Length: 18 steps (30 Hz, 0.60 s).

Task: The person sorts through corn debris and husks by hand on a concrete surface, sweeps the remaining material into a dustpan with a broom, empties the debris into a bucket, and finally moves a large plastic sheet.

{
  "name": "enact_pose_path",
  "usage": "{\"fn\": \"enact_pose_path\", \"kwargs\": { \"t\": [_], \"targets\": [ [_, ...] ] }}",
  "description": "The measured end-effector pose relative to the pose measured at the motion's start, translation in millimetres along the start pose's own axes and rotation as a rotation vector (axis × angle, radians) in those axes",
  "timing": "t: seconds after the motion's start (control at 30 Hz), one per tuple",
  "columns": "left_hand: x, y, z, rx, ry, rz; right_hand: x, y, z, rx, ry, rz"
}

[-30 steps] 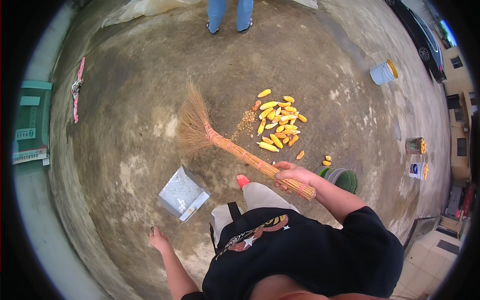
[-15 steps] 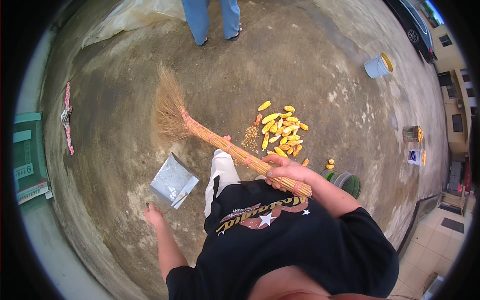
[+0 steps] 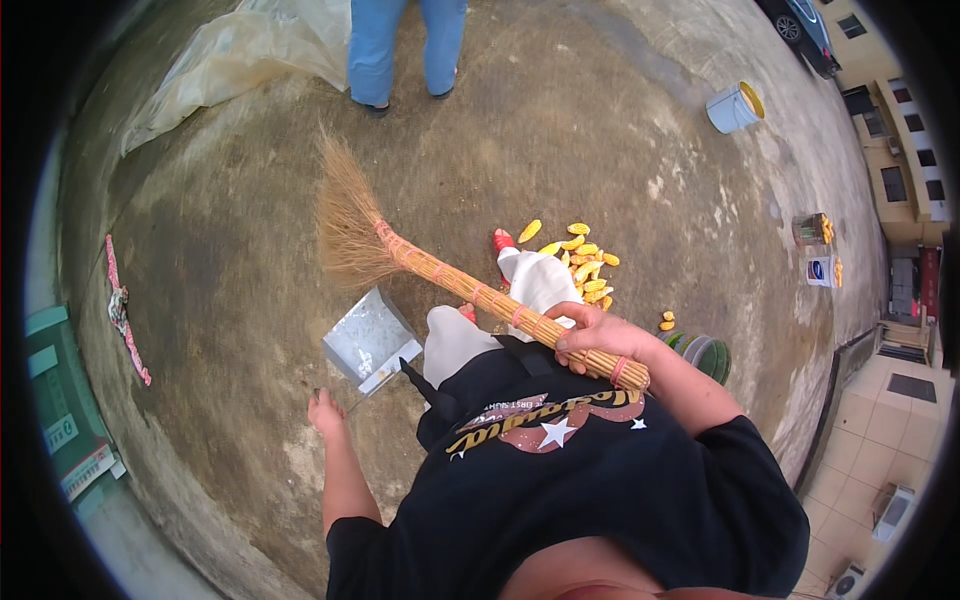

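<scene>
My right hand (image 3: 590, 335) is wrapped round the thick straw handle of a broom (image 3: 480, 293), bound with pink ties. The broom slants across in front of me, its bristles spread at the upper left. Beyond the black shirt on the left, my left hand (image 3: 326, 412) is closed on the thin handle of a metal dustpan (image 3: 368, 332), mostly hidden by the fingers. The pan, pale grey and square, lies under the bristles' near side. Yellow corn cobs (image 3: 590, 260) are heaped past my right leg, which covers part of the heap.
A person in blue trousers (image 3: 405, 50) stands ahead, beside a pale plastic sheet (image 3: 250, 60). Rightward are a white bucket (image 3: 735, 108), two containers of corn (image 3: 812, 230) and green buckets (image 3: 705, 355). A pink patterned strip (image 3: 122, 310) lies on the left.
My right leg has come forward, now covering the loose kernels and part of the cob heap. The view has shifted; both hands keep their holds on the broom and dustpan.
</scene>
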<state>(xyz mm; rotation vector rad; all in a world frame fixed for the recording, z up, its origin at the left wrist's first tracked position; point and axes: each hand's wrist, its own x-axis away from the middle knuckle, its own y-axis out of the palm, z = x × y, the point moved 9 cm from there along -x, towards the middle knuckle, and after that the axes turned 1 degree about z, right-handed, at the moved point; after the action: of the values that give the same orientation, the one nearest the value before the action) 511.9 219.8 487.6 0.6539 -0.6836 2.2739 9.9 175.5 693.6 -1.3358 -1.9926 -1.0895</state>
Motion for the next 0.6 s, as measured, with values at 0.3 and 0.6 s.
{"fn": "enact_pose_path", "kwargs": {
  "t": [0.3,0.6],
  "targets": [
    [-23.5,40.5,-2.0,0.100,0.051,-0.068,-26.7,-46.3,-72.0,0.183,-0.088,0.161],
    [-3.9,1.3,8.6,0.082,-0.001,0.032,-141.3,-138.2,-200.9,1.464,-0.253,0.578]
  ]
}}
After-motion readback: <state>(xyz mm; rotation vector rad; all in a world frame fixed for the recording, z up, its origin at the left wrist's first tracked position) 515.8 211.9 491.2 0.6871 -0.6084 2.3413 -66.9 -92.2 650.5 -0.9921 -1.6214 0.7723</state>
